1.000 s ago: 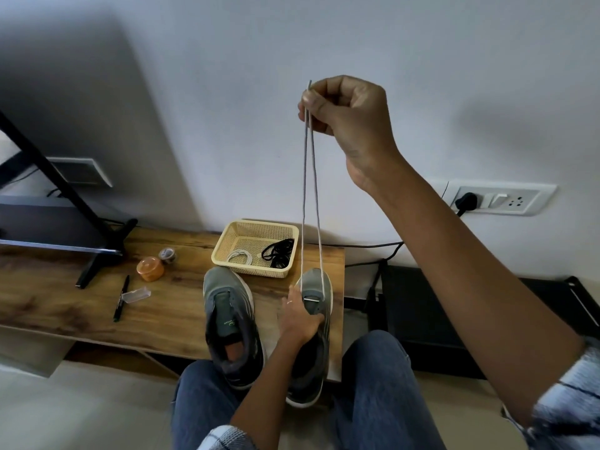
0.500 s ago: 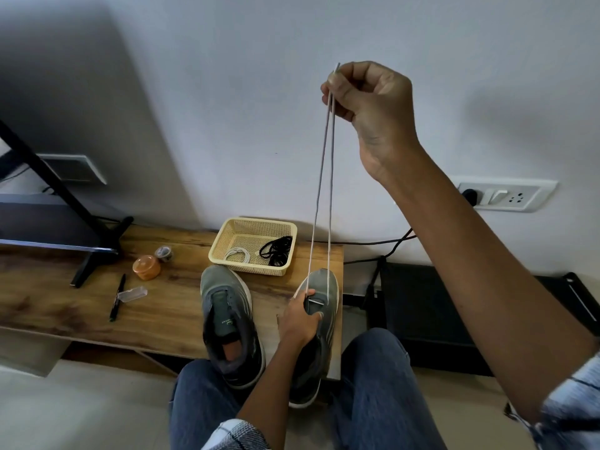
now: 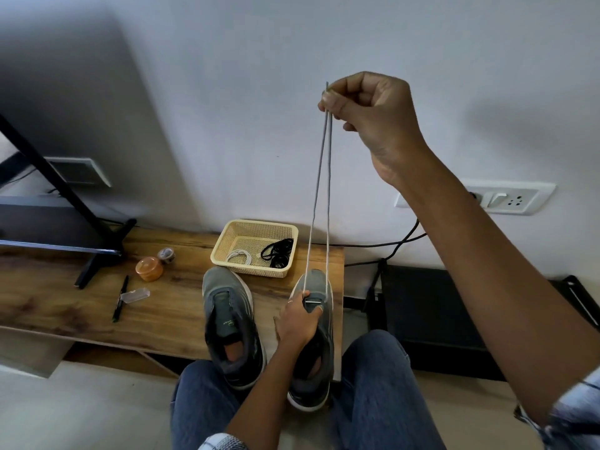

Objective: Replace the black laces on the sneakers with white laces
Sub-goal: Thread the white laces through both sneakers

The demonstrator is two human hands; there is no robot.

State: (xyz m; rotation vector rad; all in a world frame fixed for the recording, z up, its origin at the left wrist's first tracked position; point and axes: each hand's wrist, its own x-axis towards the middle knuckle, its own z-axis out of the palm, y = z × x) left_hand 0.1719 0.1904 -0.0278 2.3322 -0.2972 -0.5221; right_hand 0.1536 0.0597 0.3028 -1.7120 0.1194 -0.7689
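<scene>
At the table's (image 3: 65, 306) right end, my right hand (image 3: 367, 115) pinches both tips of the white lace (image 3: 319, 196) high, level and taut. My left hand (image 3: 300, 323) grips the right sneaker (image 3: 316, 352) near its toe. The lace looks light, limp and slippery, so I judge the stiff tips the best hold.

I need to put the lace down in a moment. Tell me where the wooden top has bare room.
Bare wood lies between the pen and the left shoe, and along the front edge left of the pen. A narrower strip runs between the two shoes. It is crowded behind, around the orange tub, the basket and the stand foot.
</scene>
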